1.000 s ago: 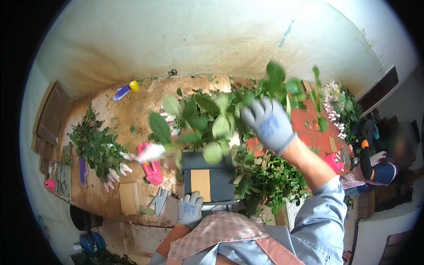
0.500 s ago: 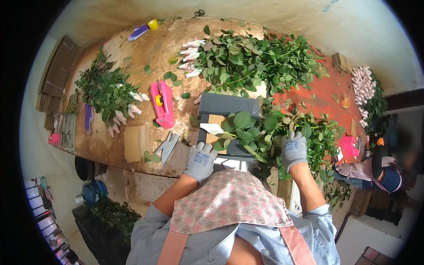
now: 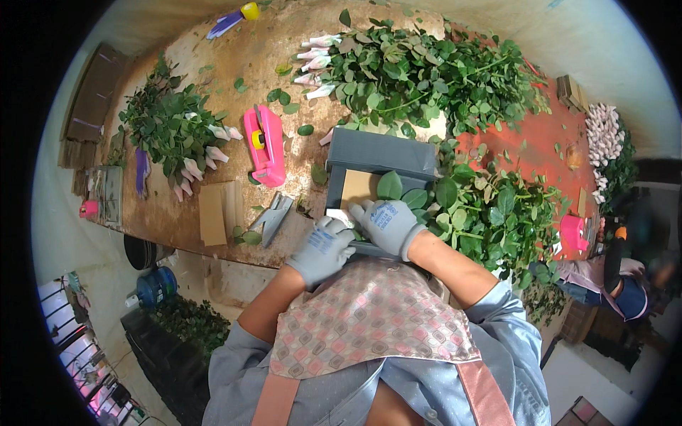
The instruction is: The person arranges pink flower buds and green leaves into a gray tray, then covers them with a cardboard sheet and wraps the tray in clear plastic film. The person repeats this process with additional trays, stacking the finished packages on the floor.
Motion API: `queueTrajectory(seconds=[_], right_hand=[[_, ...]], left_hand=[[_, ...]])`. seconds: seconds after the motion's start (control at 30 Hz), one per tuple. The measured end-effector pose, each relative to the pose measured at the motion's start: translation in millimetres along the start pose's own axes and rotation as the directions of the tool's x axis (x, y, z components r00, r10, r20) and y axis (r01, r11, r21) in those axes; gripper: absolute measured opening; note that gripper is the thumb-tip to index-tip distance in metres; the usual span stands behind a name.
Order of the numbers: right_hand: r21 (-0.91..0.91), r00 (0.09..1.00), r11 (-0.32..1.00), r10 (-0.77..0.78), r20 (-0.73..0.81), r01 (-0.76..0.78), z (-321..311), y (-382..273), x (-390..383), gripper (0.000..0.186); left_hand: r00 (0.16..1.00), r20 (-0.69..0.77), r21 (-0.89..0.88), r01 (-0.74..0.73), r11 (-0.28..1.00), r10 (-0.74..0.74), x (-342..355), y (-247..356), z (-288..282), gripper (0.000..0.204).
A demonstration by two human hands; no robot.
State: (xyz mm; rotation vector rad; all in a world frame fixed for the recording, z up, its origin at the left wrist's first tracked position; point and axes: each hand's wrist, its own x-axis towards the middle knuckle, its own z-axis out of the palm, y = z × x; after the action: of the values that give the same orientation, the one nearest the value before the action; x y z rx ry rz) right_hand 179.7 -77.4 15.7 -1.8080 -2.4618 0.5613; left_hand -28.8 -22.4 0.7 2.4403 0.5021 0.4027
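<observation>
Both my hands wear grey gloves. My left hand (image 3: 321,248) and my right hand (image 3: 386,224) meet at the near edge of a dark grey tray (image 3: 380,153) with a brown cardboard sheet (image 3: 357,188) in it. A leafy rose stem (image 3: 426,195) lies across the tray under my right hand, and my fingers press on its lower end together with a small white piece (image 3: 339,215). Whether either hand truly grips it is hard to tell.
A big pile of leafy stems with wrapped white buds (image 3: 426,71) lies behind the tray, more stems (image 3: 497,220) to the right, another bunch (image 3: 167,131) at left. A pink tape dispenser (image 3: 266,145), a metal stapler (image 3: 272,219) and cardboard pieces (image 3: 213,213) lie left of the tray. Another person (image 3: 618,284) works at right.
My right hand came down from holding a stem high over the table and now rests beside my left hand at the tray's near edge, with the stem laid on the tray.
</observation>
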Motion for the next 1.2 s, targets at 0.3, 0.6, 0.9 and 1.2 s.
queueTrajectory(seconds=[0.3,0.6,0.9,1.2], right_hand=[[0.14,0.997,0.989,0.031,0.073,-0.041,-7,-4,-4,0.02],[0.16,0.979,0.98,0.088,0.186,-0.119,-6,-5,-5,0.024],[0.126,0.999,0.992,0.028,0.026,-0.031,-4,-8,-9,0.018],[0.073,0.989,0.997,0.021,0.148,-0.032,-16,-11,-6,0.02]], left_hand=[[0.956,0.291,0.232,-0.032,0.972,-0.039,30,-29,-61,0.021],[0.848,0.508,0.455,-0.414,0.788,0.152,33,-35,-61,0.01],[0.853,0.358,0.718,0.008,0.696,-0.379,-14,-74,-122,0.017],[0.974,0.198,0.357,-0.18,0.917,0.114,1,22,-40,0.034]])
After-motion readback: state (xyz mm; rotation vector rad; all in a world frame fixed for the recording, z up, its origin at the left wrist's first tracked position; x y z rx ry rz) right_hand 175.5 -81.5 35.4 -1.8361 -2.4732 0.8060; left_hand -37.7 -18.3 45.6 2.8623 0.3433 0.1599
